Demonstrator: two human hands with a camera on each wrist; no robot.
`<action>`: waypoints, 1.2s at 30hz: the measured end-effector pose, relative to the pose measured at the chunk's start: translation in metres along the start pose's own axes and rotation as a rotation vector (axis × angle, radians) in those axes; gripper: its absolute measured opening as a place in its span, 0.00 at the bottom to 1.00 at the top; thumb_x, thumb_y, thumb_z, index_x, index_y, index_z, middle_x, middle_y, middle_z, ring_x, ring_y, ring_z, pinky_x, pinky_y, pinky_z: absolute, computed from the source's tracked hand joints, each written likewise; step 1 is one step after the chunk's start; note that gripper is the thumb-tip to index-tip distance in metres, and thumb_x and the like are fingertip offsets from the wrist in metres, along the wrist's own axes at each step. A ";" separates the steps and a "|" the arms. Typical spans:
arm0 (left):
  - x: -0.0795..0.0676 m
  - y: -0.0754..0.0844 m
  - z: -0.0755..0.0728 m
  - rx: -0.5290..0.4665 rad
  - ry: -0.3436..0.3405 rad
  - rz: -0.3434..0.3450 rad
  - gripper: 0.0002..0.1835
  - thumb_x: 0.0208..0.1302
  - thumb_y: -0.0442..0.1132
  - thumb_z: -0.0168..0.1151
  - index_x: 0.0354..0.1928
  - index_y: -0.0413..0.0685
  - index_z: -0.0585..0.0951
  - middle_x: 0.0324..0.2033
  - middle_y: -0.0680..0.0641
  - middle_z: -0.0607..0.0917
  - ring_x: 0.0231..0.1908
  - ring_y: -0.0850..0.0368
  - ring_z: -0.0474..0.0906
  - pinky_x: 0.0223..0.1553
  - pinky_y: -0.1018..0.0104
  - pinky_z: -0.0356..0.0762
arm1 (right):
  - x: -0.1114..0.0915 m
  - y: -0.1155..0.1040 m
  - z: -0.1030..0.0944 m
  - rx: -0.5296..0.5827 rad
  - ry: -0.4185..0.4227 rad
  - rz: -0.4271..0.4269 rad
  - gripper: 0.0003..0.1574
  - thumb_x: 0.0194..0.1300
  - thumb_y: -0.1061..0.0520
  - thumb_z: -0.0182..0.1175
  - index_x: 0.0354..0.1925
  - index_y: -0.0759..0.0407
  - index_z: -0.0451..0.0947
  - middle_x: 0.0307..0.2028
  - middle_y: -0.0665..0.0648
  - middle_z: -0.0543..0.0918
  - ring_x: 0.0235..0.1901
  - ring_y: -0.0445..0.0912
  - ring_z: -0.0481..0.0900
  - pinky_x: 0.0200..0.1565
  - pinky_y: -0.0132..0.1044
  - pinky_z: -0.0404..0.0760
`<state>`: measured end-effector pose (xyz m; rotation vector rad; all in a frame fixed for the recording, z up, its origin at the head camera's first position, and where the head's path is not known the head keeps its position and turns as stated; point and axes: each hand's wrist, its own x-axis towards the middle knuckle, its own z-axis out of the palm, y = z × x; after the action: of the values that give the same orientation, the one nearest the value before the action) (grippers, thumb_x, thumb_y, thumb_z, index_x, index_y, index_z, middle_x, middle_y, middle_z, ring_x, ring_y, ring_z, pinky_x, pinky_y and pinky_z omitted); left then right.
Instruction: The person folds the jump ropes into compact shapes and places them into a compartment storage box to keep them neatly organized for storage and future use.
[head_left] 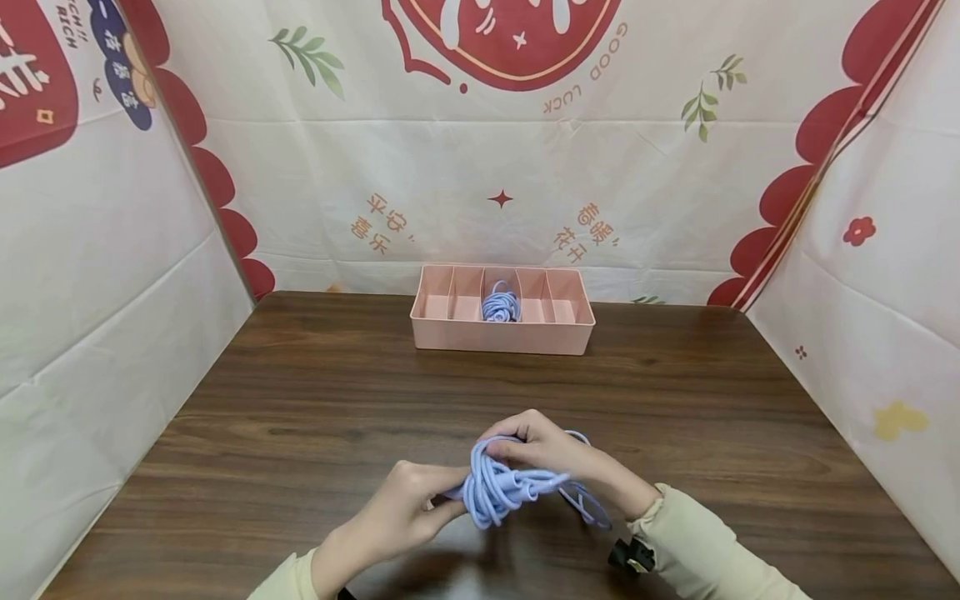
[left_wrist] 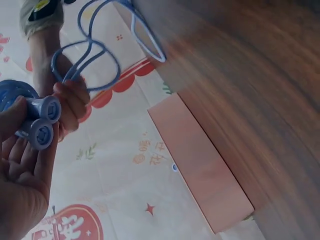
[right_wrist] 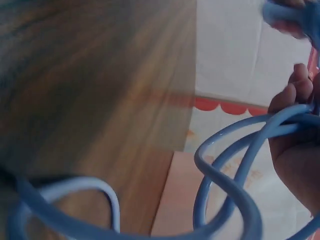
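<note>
A light blue jump rope (head_left: 491,493), wound into a bundle, is held between both hands above the near middle of the table. My left hand (head_left: 401,510) grips the bundle from the left, thumb on one side and fingers on the other. In the left wrist view two round-ended handles (left_wrist: 44,111) stick out side by side from that grip. On the right, my right hand (head_left: 551,454) pinches the cord at the top of the bundle. Loose loops (right_wrist: 235,172) of cord hang beside the right hand in the right wrist view.
A pink divided box (head_left: 502,337) stands at the table's far edge. Its middle compartment contains another coiled blue cord (head_left: 500,307). The dark wooden table (head_left: 315,400) is walled by printed white cloth (head_left: 645,192) at the back and both sides.
</note>
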<state>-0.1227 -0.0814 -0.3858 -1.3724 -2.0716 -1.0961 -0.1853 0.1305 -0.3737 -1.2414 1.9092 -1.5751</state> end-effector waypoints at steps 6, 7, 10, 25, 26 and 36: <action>-0.002 -0.003 -0.001 0.017 0.141 -0.071 0.16 0.45 0.24 0.64 0.40 0.34 0.81 0.32 0.44 0.85 0.30 0.62 0.81 0.31 0.79 0.76 | 0.000 0.007 0.013 -0.019 0.074 0.032 0.15 0.70 0.64 0.41 0.39 0.71 0.74 0.23 0.53 0.78 0.20 0.37 0.73 0.21 0.31 0.74; -0.003 -0.003 -0.001 0.039 0.174 -0.084 0.17 0.44 0.24 0.65 0.41 0.33 0.81 0.32 0.42 0.85 0.31 0.60 0.82 0.31 0.77 0.76 | -0.001 0.009 0.014 -0.034 0.069 0.031 0.15 0.70 0.64 0.39 0.38 0.70 0.73 0.20 0.54 0.76 0.17 0.37 0.71 0.18 0.32 0.71; -0.005 -0.005 -0.001 0.102 0.290 -0.132 0.17 0.42 0.24 0.65 0.39 0.32 0.81 0.30 0.41 0.85 0.29 0.58 0.83 0.30 0.75 0.77 | -0.004 0.011 0.018 -0.035 0.059 0.033 0.16 0.70 0.66 0.36 0.30 0.70 0.68 0.16 0.61 0.71 0.13 0.41 0.67 0.15 0.37 0.67; -0.006 -0.016 -0.029 0.319 0.668 -0.315 0.11 0.42 0.23 0.66 0.30 0.40 0.82 0.14 0.51 0.76 0.16 0.68 0.65 0.16 0.74 0.66 | -0.031 0.009 0.025 -0.282 0.146 0.177 0.12 0.65 0.53 0.52 0.31 0.61 0.75 0.15 0.46 0.68 0.14 0.30 0.63 0.14 0.24 0.64; -0.007 -0.017 -0.031 0.338 0.674 -0.324 0.11 0.41 0.23 0.66 0.30 0.40 0.82 0.15 0.50 0.77 0.16 0.68 0.65 0.16 0.73 0.66 | -0.033 0.009 0.025 -0.276 0.148 0.179 0.12 0.64 0.54 0.53 0.31 0.62 0.75 0.15 0.45 0.68 0.13 0.30 0.63 0.14 0.24 0.64; -0.015 -0.032 -0.041 0.481 0.681 -0.444 0.09 0.43 0.24 0.64 0.30 0.39 0.82 0.10 0.53 0.72 0.13 0.68 0.60 0.13 0.75 0.59 | -0.042 0.009 0.023 -0.332 0.202 0.179 0.12 0.63 0.56 0.56 0.41 0.63 0.76 0.22 0.49 0.79 0.20 0.31 0.71 0.20 0.28 0.72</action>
<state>-0.1481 -0.1284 -0.3837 -0.2512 -1.9458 -0.9489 -0.1486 0.1506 -0.3992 -1.0253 2.4138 -1.3744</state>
